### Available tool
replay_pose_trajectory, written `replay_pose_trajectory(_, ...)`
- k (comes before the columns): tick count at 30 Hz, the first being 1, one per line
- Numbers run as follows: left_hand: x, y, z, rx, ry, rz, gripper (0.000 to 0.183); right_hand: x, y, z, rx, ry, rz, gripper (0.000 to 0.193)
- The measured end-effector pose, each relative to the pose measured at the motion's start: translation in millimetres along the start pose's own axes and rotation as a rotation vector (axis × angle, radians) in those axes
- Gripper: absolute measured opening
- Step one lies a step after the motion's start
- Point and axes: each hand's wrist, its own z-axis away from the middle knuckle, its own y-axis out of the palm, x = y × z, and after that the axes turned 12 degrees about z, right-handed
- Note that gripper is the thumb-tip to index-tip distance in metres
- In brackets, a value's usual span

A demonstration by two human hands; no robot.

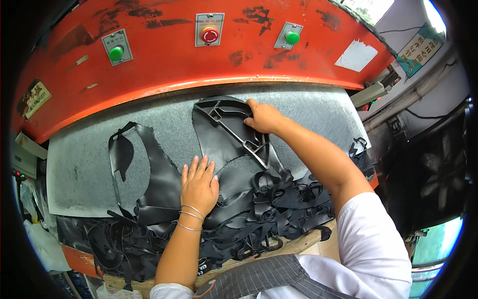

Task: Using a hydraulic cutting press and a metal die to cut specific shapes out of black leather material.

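Note:
My right hand (pixel 264 117) grips the far right edge of a steel cutting die (pixel 232 132), an open frame with thin walls and cross bars. The die rests on a piece of black leather (pixel 213 142) spread over the pale grey cutting board (pixel 84 169). Fingers stretched out, my left hand (pixel 199 188) lies flat on the leather, nearer to me and left of the die. Left of that hand, a cut-out leather remnant (pixel 158 172) with a curved strip stretches across the board. My right fingertips are partly hidden by the die.
Tangled black leather scraps (pixel 269 212) are heaped along the near edge, above a wooden ledge (pixel 303 244). A red press beam (pixel 164 55) spans the far side, with two green buttons (pixel 116 53) and a red stop button (pixel 209 34). A black fan (pixel 435 174) stands at right.

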Motion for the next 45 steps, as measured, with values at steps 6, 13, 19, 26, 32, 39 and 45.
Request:
replay_pose_trajectory(6, 9.6, 6.1, 2.3, -0.054, 0.007, 0.042, 0.037, 35.5, -16.3, 22.7, 0.130, 0.333, -0.411, 0.050)
replay_pose_trajectory(13, 11.2, 13.2, 5.4, -0.096, 0.008, 0.071, 0.036, 12.8, -12.8, 30.9, 0.013, 0.016, 0.110, 0.043)
replay_pose_trajectory(19, 12.7, 18.1, -3.7, -0.125, 0.018, 0.064, 0.036, -26.1, -21.0, -8.9, -0.322, -1.062, 0.634, 0.028)
replay_pose_trajectory(26, 22.2, 19.1, -3.4, -0.143, 0.029, 0.056, 0.036, -18.5, -38.6, 47.1, 0.057, -1.141, 0.463, 0.046)
replay_pose_trajectory(32, 10.6, 20.1, -9.6, -0.118, 0.012, 0.096, 0.035, -3.8, -38.6, 122.5, -0.044, -0.467, 0.249, 0.053)
replay_pose_trajectory(39, 15.2, 19.3, -8.8, -0.085, 0.029, 0.079, 0.035, 89.6, 7.8, 55.5, -0.203, 0.096, 0.010, 0.056)
replay_pose_trajectory(45, 14.7, 16.7, -9.9, -0.095, 0.007, 0.077, 0.035, 115.8, 10.4, 26.4, -0.164, 0.156, -0.062, 0.055)
